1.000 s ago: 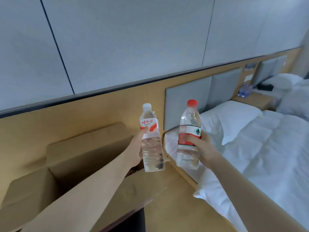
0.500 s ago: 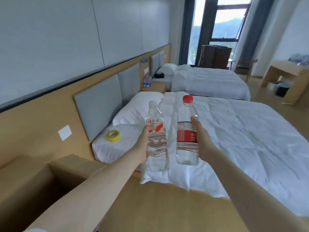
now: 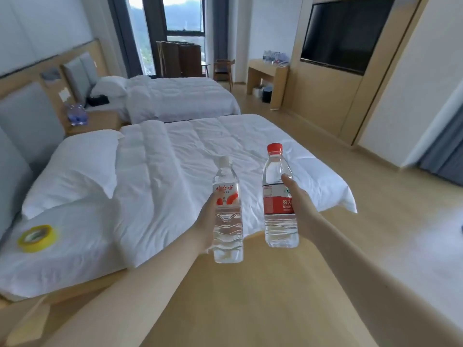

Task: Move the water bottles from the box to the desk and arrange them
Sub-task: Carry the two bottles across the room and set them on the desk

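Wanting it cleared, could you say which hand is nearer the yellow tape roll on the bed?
Left. The left hand is right of the yellow tape roll; the right hand is farther right.

2 white beds [image 3: 200,151], wood floor [image 3: 375,196], wall-mounted TV [image 3: 343,31], tall daylit window [image 3: 183,16], grey headboards [image 3: 27,116].

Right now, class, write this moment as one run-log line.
stage: carry | left hand: holds white-cap bottle | right hand: holds red-cap bottle | both upright, apart | desk: across room, not reached
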Motion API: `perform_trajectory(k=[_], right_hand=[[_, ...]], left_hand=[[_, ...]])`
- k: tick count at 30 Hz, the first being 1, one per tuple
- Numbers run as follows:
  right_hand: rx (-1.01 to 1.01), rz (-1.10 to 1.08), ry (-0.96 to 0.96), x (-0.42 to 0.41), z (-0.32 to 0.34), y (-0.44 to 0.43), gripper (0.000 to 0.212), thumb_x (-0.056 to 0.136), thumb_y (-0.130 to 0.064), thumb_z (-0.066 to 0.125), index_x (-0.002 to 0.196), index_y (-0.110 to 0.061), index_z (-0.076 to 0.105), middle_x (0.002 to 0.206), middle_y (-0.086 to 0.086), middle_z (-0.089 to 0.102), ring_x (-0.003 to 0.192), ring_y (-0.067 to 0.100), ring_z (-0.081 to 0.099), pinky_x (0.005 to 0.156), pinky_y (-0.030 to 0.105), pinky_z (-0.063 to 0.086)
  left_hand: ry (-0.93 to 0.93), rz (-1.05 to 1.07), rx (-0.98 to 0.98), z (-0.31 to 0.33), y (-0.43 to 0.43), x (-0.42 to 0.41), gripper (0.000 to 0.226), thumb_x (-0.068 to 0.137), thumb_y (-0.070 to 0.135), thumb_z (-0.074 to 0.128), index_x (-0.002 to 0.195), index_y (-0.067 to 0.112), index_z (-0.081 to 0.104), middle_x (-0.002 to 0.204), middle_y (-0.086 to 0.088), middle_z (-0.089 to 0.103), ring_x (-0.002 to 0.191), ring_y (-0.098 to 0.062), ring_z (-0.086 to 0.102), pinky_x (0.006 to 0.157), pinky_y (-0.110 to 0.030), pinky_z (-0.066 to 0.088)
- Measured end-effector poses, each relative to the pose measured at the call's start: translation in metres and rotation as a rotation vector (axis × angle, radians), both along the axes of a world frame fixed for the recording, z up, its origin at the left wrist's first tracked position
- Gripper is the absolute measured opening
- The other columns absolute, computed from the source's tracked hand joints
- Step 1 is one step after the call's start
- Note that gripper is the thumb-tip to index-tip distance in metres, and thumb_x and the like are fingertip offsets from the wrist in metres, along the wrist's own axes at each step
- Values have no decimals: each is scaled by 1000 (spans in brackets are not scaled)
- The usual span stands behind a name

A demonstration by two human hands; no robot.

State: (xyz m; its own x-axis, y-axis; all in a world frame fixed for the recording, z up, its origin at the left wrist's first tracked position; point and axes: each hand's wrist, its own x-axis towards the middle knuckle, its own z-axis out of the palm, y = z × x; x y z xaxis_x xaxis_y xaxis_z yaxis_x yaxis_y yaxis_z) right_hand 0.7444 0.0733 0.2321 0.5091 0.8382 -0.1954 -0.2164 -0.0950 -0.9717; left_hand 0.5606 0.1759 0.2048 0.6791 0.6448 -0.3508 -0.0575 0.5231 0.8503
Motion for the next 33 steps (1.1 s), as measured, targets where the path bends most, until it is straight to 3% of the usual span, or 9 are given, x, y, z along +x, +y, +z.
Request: perform_trajectory(k=[6, 12, 16, 23, 29, 33], right_hand=[[-1, -136, 4, 54, -10, -36, 44, 88, -54, 58, 109, -15, 62, 81, 5, 71, 72, 22, 71, 71, 37, 54], [27, -186, 37, 118, -17, -66, 36, 91, -51, 55, 100, -17, 62, 67, -3, 71, 61, 15, 70, 55, 28, 53], [19, -220, 52, 171, -26, -93, 36, 90, -52, 57, 100, -18, 63, 72, 0, 72, 65, 17, 70, 63, 32, 53], [40, -295, 81, 257, -32, -143, 26, 91, -50, 55, 97, -25, 62, 79, 3, 71, 68, 19, 70, 69, 36, 55], [48, -354, 64, 311, -33, -182, 28, 93, -48, 53, 98, -22, 63, 66, -6, 71, 59, 11, 69, 49, 22, 51], [66, -425, 88, 340, -35, -206, 27, 94, -45, 53, 95, -20, 64, 64, -5, 70, 56, 12, 68, 47, 21, 50]], left_hand=[[54, -83, 25, -5, -18, 56, 41, 86, 49, 54, 82, 12, 70, 68, -7, 63, 54, -22, 59, 56, -28, 50], [121, -127, 84, -5, -39, 128, 47, 91, 52, 48, 86, 12, 73, 76, -9, 70, 59, -21, 66, 53, -27, 53], [153, -145, 78, -5, -66, 187, 49, 91, 52, 48, 79, 13, 77, 76, -10, 71, 57, -21, 67, 51, -27, 54], [179, -189, 38, -12, -114, 280, 49, 85, 52, 52, 85, 8, 75, 75, -11, 69, 58, -23, 66, 54, -29, 54], [188, -225, 57, -11, -140, 345, 50, 86, 52, 49, 90, 7, 73, 76, -12, 68, 59, -25, 66, 57, -30, 54], [182, -286, 67, -11, -154, 391, 52, 83, 53, 52, 91, 5, 71, 78, -12, 67, 62, -25, 64, 60, -31, 51]])
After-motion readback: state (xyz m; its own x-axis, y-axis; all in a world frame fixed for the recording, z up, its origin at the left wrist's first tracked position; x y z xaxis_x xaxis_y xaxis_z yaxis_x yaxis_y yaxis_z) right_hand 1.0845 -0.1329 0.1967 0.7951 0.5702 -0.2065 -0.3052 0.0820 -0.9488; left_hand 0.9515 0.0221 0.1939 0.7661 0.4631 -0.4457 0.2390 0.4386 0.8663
